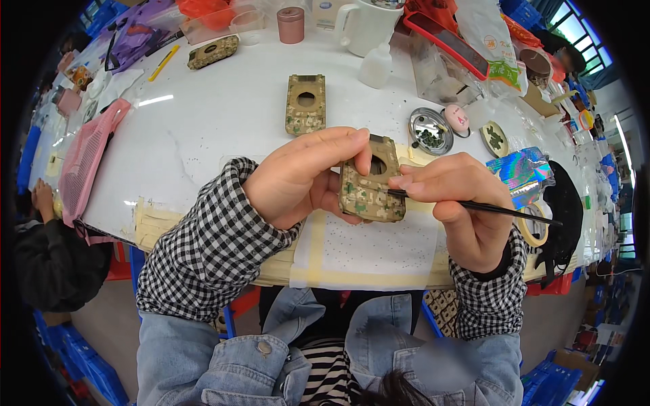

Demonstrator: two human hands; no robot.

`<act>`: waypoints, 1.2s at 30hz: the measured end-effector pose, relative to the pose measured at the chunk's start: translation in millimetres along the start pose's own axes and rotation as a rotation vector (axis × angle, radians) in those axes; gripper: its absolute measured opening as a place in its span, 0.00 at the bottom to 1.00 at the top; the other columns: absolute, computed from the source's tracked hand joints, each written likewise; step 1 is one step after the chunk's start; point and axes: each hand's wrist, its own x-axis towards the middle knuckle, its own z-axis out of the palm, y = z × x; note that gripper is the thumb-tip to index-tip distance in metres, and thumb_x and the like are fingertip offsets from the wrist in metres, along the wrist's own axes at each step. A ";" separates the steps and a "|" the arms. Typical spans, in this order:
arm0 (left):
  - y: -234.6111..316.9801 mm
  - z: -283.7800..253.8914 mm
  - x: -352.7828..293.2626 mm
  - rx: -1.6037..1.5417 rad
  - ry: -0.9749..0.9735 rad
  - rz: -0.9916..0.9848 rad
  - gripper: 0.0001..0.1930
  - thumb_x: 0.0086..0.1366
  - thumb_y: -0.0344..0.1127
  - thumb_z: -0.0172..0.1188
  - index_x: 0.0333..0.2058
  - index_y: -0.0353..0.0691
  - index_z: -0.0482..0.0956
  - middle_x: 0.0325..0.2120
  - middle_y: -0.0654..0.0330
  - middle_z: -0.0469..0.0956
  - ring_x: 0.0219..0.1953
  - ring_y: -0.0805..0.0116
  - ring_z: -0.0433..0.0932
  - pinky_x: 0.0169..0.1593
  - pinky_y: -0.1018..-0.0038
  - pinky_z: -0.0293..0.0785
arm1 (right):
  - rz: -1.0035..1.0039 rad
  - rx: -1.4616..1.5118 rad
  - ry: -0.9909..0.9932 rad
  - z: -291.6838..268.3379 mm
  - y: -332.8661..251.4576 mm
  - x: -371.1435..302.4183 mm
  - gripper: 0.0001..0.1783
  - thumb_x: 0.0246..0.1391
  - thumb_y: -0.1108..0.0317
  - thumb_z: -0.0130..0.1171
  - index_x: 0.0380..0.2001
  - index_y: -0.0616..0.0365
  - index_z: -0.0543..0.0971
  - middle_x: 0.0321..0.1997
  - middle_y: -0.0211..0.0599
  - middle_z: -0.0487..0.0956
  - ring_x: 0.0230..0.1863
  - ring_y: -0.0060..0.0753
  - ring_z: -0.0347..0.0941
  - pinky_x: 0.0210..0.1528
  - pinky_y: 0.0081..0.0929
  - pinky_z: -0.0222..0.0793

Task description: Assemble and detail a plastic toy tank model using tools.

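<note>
My left hand [308, 177] grips a small camouflage-patterned toy tank hull [374, 197] by its side, fingers wrapped behind it and thumb along the top edge. The hull has a round hole in its upper face. In my right hand [467, 196] a thin black stick-like tool [497, 207] is pinched like a pen, its tip at the hull's right side. What the tip touches is too small to make out. Beyond my hands a second camouflage hull [305, 111] rests on the table, and another [213, 52] lies farther back to the left.
White paper [379, 254] with tiny dark specks is taped below my hands. A round metal dish [431, 130] holds small dark green pieces; an oval dish [494, 139] sits beside it. A tape roll [533, 224], pink mesh pouch [91, 162], white bottle [374, 68] and red-cased phone [447, 44] lie around.
</note>
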 end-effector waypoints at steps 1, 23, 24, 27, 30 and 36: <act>-0.2 -2.1 0.0 -0.003 -0.028 -0.003 0.18 0.68 0.50 0.46 0.31 0.40 0.69 0.31 0.62 0.73 0.32 0.71 0.77 0.35 0.74 0.78 | -0.001 -0.008 -0.004 -0.1 -0.3 0.1 0.09 0.48 0.70 0.63 0.32 0.65 0.79 0.33 0.40 0.81 0.35 0.37 0.76 0.39 0.27 0.71; -0.3 -2.5 0.0 -0.007 -0.022 -0.006 0.18 0.67 0.51 0.47 0.32 0.40 0.70 0.31 0.61 0.73 0.33 0.70 0.78 0.36 0.73 0.79 | 0.002 0.019 0.010 0.1 1.3 -1.6 0.09 0.50 0.70 0.61 0.33 0.65 0.79 0.34 0.41 0.80 0.35 0.37 0.76 0.39 0.27 0.71; -0.6 -2.6 0.1 -0.008 -0.022 -0.004 0.18 0.67 0.51 0.47 0.32 0.40 0.70 0.31 0.61 0.73 0.33 0.70 0.78 0.36 0.73 0.79 | 0.003 0.013 0.006 -0.1 1.0 -1.5 0.09 0.50 0.71 0.61 0.33 0.65 0.79 0.34 0.41 0.81 0.35 0.37 0.76 0.39 0.27 0.71; 0.0 4.0 0.7 0.002 0.057 -0.012 0.17 0.69 0.48 0.42 0.30 0.41 0.68 0.27 0.60 0.75 0.28 0.72 0.77 0.29 0.75 0.76 | -0.008 -0.011 -0.009 -0.6 0.9 -1.1 0.09 0.49 0.71 0.62 0.33 0.66 0.79 0.34 0.41 0.81 0.36 0.38 0.76 0.39 0.28 0.71; -1.0 -0.8 0.4 -0.009 0.019 -0.013 0.17 0.68 0.49 0.45 0.31 0.40 0.69 0.29 0.61 0.74 0.30 0.71 0.77 0.32 0.73 0.77 | -0.022 -0.020 -0.018 -0.8 0.6 -0.9 0.09 0.48 0.72 0.63 0.33 0.66 0.79 0.34 0.41 0.81 0.36 0.38 0.76 0.39 0.28 0.71; -1.3 -3.9 0.7 -0.013 -0.018 -0.011 0.18 0.67 0.50 0.47 0.32 0.40 0.70 0.31 0.61 0.74 0.33 0.68 0.79 0.36 0.72 0.79 | -0.020 -0.011 -0.010 -0.1 0.1 -1.3 0.10 0.48 0.71 0.63 0.33 0.67 0.79 0.34 0.41 0.81 0.35 0.38 0.76 0.39 0.28 0.71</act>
